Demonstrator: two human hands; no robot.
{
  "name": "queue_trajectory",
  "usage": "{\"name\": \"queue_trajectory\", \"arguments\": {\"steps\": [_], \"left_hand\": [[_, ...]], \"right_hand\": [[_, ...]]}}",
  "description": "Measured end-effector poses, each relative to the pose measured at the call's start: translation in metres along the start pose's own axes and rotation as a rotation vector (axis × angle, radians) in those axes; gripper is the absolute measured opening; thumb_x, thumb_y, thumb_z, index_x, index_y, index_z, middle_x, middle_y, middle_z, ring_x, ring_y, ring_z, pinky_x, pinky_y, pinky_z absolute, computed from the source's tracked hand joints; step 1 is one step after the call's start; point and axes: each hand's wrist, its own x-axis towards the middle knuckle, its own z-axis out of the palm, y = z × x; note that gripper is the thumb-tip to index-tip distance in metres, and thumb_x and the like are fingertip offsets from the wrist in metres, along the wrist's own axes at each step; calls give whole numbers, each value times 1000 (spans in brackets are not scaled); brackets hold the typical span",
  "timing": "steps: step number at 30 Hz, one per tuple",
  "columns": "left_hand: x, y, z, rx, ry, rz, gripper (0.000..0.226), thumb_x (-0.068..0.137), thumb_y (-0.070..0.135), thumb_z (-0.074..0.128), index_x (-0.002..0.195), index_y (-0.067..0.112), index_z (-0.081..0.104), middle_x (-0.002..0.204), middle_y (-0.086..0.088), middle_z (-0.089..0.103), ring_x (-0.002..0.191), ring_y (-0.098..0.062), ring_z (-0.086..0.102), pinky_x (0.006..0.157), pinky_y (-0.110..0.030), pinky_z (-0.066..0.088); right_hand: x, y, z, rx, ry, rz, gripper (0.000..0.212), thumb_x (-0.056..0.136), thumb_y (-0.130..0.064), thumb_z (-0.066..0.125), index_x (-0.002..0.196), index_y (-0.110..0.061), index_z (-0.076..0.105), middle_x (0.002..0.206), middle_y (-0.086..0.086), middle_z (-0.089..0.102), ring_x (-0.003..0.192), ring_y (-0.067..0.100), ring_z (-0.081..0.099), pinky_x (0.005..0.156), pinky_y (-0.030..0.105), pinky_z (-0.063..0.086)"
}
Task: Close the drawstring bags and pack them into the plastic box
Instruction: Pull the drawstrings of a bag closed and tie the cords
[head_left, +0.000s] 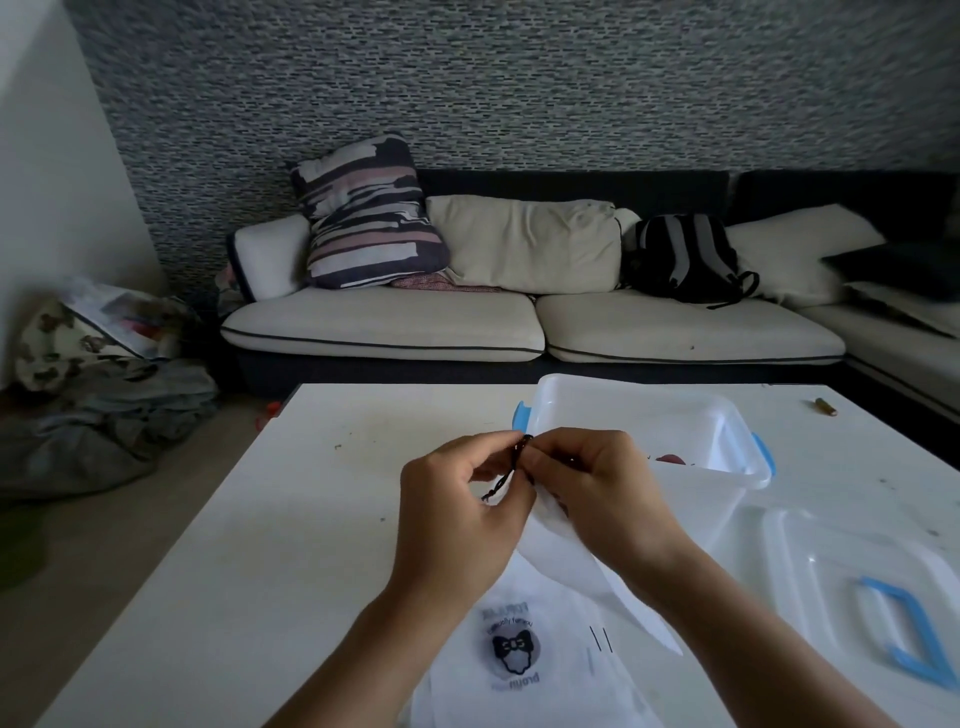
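Left hand (457, 499) raised over the counter (249, 545), thumb and curled fingers pinching a black drawstring (506, 470) that runs up between both hands. Right hand (597, 488) just beside it, fingertips bunched on the gathered mouth of a white drawstring bag (566, 551), gripping cloth and cord together at the top. Bag hanging down from that grip, its lower part trailing toward the near edge of the counter and draping over more flat white bags (524, 670) beneath the forearms; topmost of these printed with a grey round patch, a black bow figure and some lettering, too blurred to read.

Just beyond the hands, clear plastic box (675, 415) standing open on the counter, blue latch on each end, something small and reddish visible inside near its near wall, hard to tell what. To the right and nearer, clear lid (810, 571) lying flat with a blue handle, apart from the box. Small brownish item (825, 407) near the far right edge of the counter.

Past the counter, cream sofa (384, 322) with a striped cushion (363, 213), a plain cushion and a dark backpack (685, 254) against the patterned wall; heap of cloth (104, 395) on the floor at the left
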Motion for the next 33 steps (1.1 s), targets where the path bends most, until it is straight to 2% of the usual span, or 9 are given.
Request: {"name": "queue_trajectory", "arguments": {"steps": [3,6,8,11,15,18,23,29,33], "left_hand": [[1,0,0,-63,-47,-109,21,82,11,78,99,23,79,85,17,76,81,-1,72,77,-18,57],[8,-5,-5,-196,-148,-258,17,82,8,78,95,19,80,82,9,78,78,-8,74,74,-24,58],[10,-6,-9,-296,-191,-309,15,82,4,78,90,18,79,81,4,78,78,-13,75,72,-21,56],[11,-4,-11,-356,-191,-299,14,83,4,77,89,16,79,82,2,78,79,-14,75,72,-18,55],[12,-6,-13,-330,-198,-295,16,85,4,74,87,20,78,83,6,78,80,-10,74,73,-16,54],[10,-6,-12,-328,-183,-307,17,88,2,71,89,18,77,83,5,78,80,-10,74,73,-18,55],[5,-6,-9,-280,-158,-275,16,87,1,71,91,16,76,83,4,77,80,-13,74,74,-24,59],[6,-1,-9,-250,-129,-247,29,84,0,73,102,22,73,83,6,76,78,-9,73,71,-16,55],[7,-4,-8,-248,-170,-269,18,89,3,70,98,16,79,87,8,78,83,-8,74,74,-17,55]], "right_hand": [[0,1,1,-82,4,-14,23,94,-9,62,74,-10,73,52,-12,55,48,2,44,52,11,33],[-1,-1,-3,-148,6,-55,30,94,-9,62,65,-16,68,49,-12,51,48,3,42,52,13,33],[-1,-2,-7,-125,-17,-72,28,95,-10,61,68,-16,70,52,-10,53,50,4,42,53,16,34],[0,-6,-12,-110,-48,-101,26,95,-10,62,73,-18,73,56,-3,56,52,8,43,54,22,37],[0,-8,-14,-214,-30,-172,25,93,-9,65,73,-21,74,63,-6,64,55,5,52,55,18,41],[0,-6,-12,-321,9,-242,18,91,-10,67,77,-15,75,70,-1,68,66,13,61,61,27,48],[0,-2,-12,-401,20,-308,16,91,-8,68,78,-13,75,67,-6,65,68,11,60,58,14,42],[-1,0,-12,-386,6,-309,16,91,-9,67,78,-12,75,67,-3,64,68,13,59,58,12,40],[0,-1,-13,-421,26,-345,15,90,-8,68,80,-14,76,69,-8,65,72,12,61,61,14,43]]}}
